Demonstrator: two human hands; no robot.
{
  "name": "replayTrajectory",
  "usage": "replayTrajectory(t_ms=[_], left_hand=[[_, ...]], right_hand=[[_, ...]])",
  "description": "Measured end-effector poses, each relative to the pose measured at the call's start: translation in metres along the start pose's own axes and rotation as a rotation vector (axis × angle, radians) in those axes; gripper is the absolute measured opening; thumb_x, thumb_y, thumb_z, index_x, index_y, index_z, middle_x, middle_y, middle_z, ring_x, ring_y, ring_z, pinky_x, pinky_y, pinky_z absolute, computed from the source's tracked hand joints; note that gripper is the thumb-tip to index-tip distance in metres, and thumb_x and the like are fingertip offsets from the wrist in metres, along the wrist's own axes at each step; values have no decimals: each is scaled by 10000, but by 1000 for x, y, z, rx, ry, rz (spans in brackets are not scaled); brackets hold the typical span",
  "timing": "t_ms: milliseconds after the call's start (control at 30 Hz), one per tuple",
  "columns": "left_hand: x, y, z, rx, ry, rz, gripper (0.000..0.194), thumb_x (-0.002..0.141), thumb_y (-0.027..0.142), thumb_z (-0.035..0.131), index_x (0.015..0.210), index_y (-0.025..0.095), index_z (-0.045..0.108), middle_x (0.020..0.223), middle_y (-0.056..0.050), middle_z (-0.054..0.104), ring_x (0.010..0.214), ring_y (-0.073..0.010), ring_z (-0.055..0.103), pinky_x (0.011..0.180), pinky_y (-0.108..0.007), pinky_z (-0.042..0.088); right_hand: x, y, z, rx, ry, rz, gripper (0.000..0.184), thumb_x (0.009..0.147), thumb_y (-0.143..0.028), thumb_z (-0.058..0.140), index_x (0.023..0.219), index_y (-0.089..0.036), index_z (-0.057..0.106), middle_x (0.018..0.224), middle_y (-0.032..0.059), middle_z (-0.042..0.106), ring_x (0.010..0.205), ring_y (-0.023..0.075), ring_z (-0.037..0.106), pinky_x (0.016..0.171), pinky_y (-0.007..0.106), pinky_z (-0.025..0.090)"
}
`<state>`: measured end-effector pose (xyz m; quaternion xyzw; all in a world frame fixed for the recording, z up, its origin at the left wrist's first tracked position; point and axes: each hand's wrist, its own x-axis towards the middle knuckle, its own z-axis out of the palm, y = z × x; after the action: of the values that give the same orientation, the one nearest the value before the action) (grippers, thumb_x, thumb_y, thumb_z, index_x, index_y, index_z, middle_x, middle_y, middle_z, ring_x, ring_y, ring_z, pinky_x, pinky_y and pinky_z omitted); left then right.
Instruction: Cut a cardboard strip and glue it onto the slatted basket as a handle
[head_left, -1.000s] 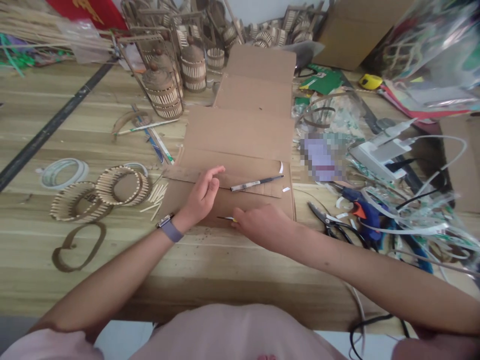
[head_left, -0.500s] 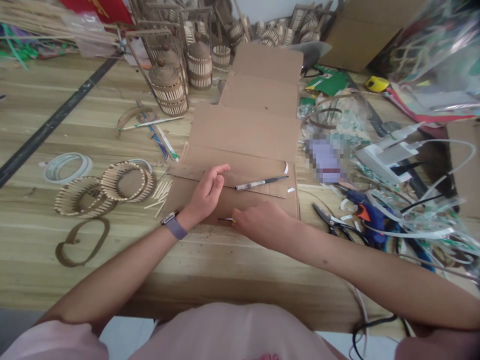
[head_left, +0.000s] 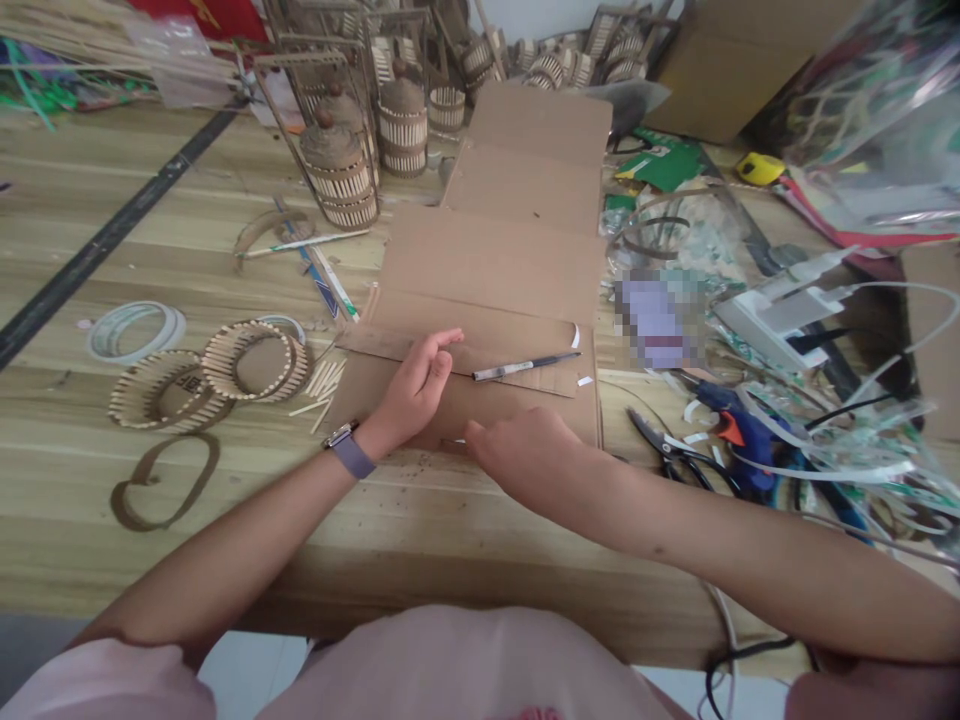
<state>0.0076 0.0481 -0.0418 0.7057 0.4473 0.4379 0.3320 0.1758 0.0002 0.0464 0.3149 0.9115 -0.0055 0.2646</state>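
A flattened sheet of brown cardboard [head_left: 495, 250] lies in front of me, with a cut strip [head_left: 382, 347] across its near part. My left hand [head_left: 415, 388] rests on its edge on that near part, fingers stretched out and nothing held. Close by, my right hand [head_left: 521, 450] is closed at the cardboard's near edge. A thin small thing pokes out at its fingertips; most of it is hidden by the fingers, so its kind is unclear. Beyond the right hand a pen [head_left: 525, 367] lies across the strip.
To the left are slatted rings [head_left: 255, 362], tape rolls [head_left: 136, 332], small sticks [head_left: 322, 382] and a brown band [head_left: 165, 482]. Slatted lanterns [head_left: 339, 170] stand behind. On the right lie black-handled scissors [head_left: 667, 445], a blue glue gun [head_left: 739, 425], a phone [head_left: 654, 320] and a power strip [head_left: 776, 310].
The small thing at my right fingertips shows less than before. Both hands are otherwise in nearly the same place; the view has shifted slightly.
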Motion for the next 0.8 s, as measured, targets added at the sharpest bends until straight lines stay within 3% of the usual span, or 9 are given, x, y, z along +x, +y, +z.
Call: replayTrajectory(t_ms=[300,567,800], left_hand=[[1,1,0,22,-24,14,496,1026,505,255,1283,165,509,1311,-154,592,1264,-220,526,1105,-440,387],[1,-1,-2,94,-65,69,489,1028,493,249,1294,165,496,1335,-160,573,1304,-227,491,1127,-460,360],[0,-2,-1,103,-60,88,468,1031,477,261,1300,171,492,1336,-155,573,1316,-223,482,1137,-458,350]], right_hand=[[0,-2,3,-33,3,5,254,763,34,599,951,-137,608,661,29,662,521,165,653,380,222,248],[-3,2,3,-16,-39,-18,314,767,30,587,1029,-143,603,687,32,671,559,186,677,396,219,296],[-17,14,26,29,-83,69,378,723,40,606,1042,-162,614,681,38,695,573,222,705,422,229,342]])
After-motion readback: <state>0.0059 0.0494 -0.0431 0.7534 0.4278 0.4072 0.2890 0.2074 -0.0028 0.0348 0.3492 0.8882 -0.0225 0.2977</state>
